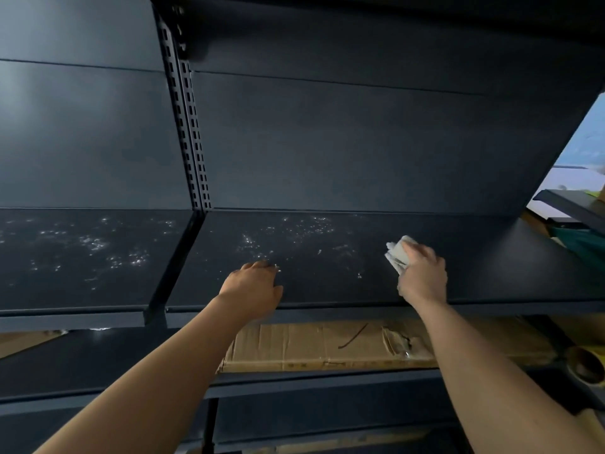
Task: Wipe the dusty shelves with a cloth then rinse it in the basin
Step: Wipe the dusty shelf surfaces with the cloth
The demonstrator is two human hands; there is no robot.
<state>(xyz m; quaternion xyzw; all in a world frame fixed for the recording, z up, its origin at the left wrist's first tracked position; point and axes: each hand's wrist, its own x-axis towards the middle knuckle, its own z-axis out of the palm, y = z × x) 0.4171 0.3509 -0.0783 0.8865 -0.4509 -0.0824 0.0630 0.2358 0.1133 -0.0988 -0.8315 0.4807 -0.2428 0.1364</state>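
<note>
Cloth, a pale grey-white folded wad (397, 253), sits bunched in the right hand (422, 276), whose fingers are closed around it, pressing it down onto the dark matte metal shelf (491, 257) right of centre. Folded edges of the cloth stick out past the knuckles toward the back panel. Left hand (253, 288) rests palm-down on the same shelf, fingers loosely spread and holding nothing, its fingertips at the near edge of a patch of whitish dust specks (304, 229). The two hands are well apart, bare shelf surface between them. Dust lies scattered across the left-middle of this shelf; the stretch around and right of the cloth looks plain dark. Neighbouring shelf section (82, 257) to the left, past a slotted black upright post (191, 132), carries a broader spread of the same white flecks. Dark flat back panels (343, 142) rise behind both sections. Under the front lip, on the lower shelf, lies a flattened brown cardboard box (327, 345) with a torn spot and a dark pen-like mark on its top face. At far right, partly cut off, a roll of brownish tape (586, 365) rests on the lower level, and something green shows beyond the shelf end; too blurred to identify. Both forearms are bare, reaching up and forward from the bottom of the view.
</note>
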